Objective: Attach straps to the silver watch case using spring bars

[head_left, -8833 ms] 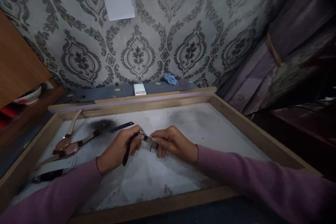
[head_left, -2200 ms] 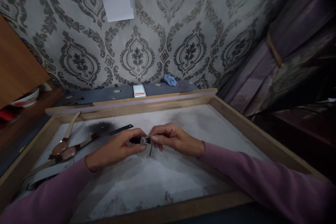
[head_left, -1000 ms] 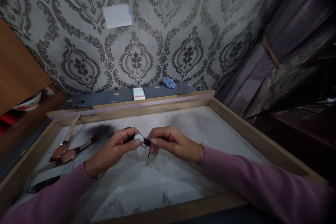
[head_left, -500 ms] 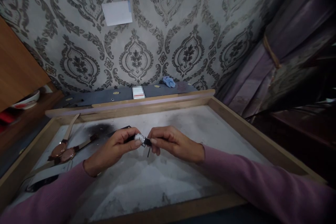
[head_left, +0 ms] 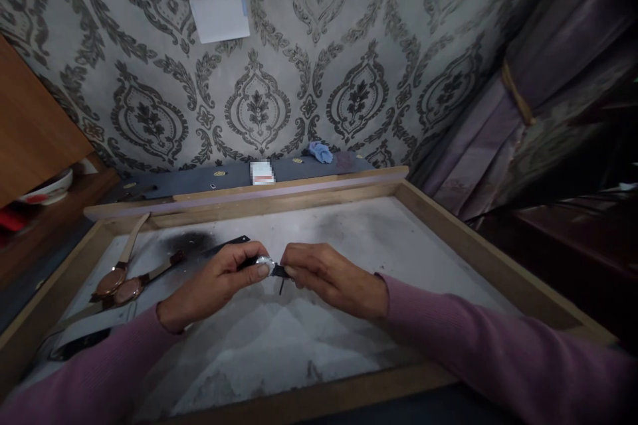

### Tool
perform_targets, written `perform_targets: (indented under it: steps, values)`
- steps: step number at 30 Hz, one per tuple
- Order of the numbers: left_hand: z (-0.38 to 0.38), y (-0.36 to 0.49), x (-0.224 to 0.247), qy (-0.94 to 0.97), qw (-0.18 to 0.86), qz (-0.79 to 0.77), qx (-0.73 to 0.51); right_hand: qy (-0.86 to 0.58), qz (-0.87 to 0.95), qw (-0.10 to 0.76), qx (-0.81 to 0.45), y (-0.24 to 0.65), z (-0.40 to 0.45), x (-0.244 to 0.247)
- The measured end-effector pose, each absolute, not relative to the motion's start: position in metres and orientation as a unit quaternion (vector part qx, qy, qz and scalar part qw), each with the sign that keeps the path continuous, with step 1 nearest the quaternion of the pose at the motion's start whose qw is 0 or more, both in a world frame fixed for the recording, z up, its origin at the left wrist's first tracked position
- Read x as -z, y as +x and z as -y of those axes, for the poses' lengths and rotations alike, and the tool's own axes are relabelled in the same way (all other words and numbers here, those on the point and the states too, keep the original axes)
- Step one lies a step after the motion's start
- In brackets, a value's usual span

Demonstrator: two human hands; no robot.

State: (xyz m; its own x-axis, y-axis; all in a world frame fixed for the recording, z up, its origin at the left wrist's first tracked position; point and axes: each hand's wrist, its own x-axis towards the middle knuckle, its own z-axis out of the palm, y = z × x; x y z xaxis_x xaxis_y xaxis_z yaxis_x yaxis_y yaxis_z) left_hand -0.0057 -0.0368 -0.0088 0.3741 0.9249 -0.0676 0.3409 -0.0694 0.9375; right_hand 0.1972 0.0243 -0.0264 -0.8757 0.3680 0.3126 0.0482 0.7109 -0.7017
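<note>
A wristwatch point(head_left: 266, 264) with a silver case and a black strap is held between my two hands, above the white bottom of a wooden tray. My left hand point(head_left: 224, 275) pinches the watch case between thumb and fingers. The closed fingers of my right hand point(head_left: 331, 275) grip the black strap point(head_left: 280, 271) on the right side of the case. A thin dark piece point(head_left: 282, 286) points down below the strap; I cannot make out what it is. Part of the strap is hidden by my fingers.
At the tray's left lie two rose-gold watches point(head_left: 110, 281) with pale straps and another pale-strapped watch point(head_left: 82, 339). A flat black piece point(head_left: 232, 244) lies behind my left hand. Beyond the wooden tray rim point(head_left: 279, 196) are a small white box point(head_left: 262, 172) and a crumpled blue cloth point(head_left: 319, 152).
My right fingers have closed further over the strap, and less of it shows. The watch case has tilted slightly. My left hand stays nearly in place.
</note>
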Motion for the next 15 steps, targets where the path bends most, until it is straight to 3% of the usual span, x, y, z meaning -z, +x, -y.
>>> perform_targets:
  steps: [9,15]
  values:
    - [0.0369,-0.0069,0.0088,0.683,0.470,-0.473,-0.298,-0.131,0.916,0.228,-0.303,0.1959,-0.0264,0.0292]
    - [0.0377,-0.0058,0.0067,0.685,0.467,-0.475,-0.296,-0.169,0.866,0.203,-0.425,0.1967,-0.0235,0.0300]
